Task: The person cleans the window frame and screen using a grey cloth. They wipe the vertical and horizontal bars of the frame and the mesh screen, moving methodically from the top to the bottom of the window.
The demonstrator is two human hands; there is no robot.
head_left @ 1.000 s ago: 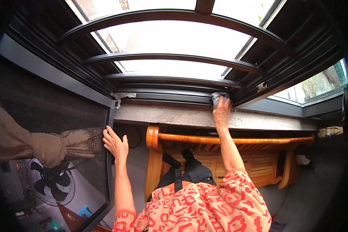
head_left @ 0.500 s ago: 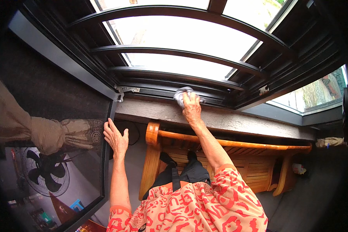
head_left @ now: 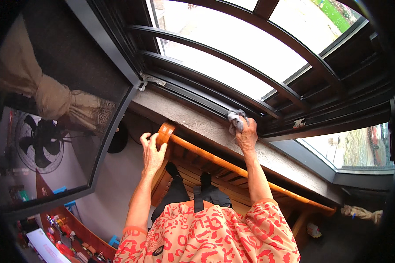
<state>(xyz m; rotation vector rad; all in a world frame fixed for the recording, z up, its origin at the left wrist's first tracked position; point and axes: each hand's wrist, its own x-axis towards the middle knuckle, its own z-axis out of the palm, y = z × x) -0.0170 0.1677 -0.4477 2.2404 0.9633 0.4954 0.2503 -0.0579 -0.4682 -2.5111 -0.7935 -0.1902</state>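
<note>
My right hand (head_left: 246, 139) grips a crumpled grey and white cloth (head_left: 235, 117). The cloth is pressed against the lower track of the dark window frame (head_left: 197, 93), close to its right-hand corner. Beneath it runs the rough grey concrete sill (head_left: 193, 116). My left hand (head_left: 153, 154) has its fingers apart and bent, holding nothing. It is beside the rounded end of a wooden bench (head_left: 166, 131); whether the fingertips touch the wood I cannot tell.
Dark bars (head_left: 215, 48) cross the bright window opening. At left an open dark-framed screen panel (head_left: 102, 151) hangs by a metal hinge (head_left: 152, 80), with a knotted curtain and a fan seen in it. Another open glass pane (head_left: 351, 147) stands at right. Cluttered items fill the lower left.
My right hand has slid the cloth rightward along the window track. My left hand has come off the screen panel's edge and moved to the bench end. The view has turned.
</note>
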